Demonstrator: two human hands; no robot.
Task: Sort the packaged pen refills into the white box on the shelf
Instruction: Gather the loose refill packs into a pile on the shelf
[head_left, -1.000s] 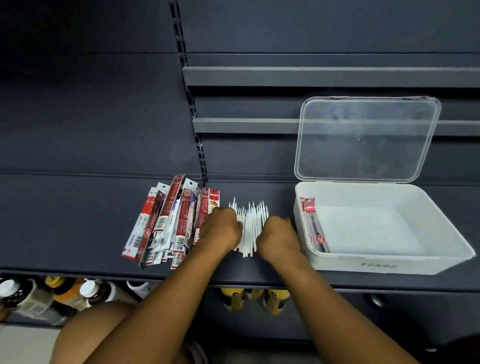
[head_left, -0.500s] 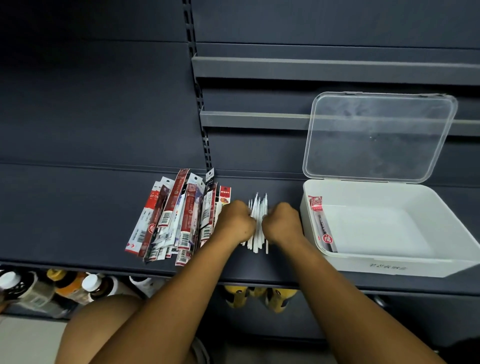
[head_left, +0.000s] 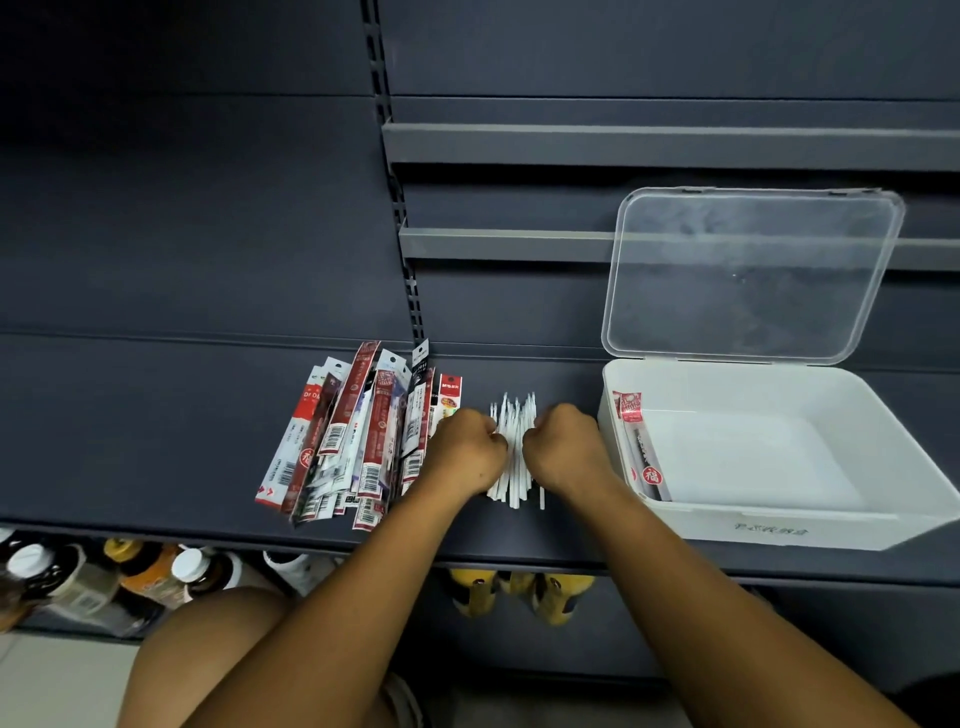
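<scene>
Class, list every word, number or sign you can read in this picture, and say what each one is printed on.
"福" in a red circle: the red-and-black refill packet in the white plastic box.
"福" in white: the leftmost red packet in the shelf pile.
Barcodes and small print on the other packets: too small to read.
Grey label on the box's front wall: blurred, unreadable.

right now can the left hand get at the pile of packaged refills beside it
Probably yes: the left hand lies right beside the pile of packaged refills, nothing between them. But its fingers are curled against the loose white refills, so it would need to let go first.
</scene>
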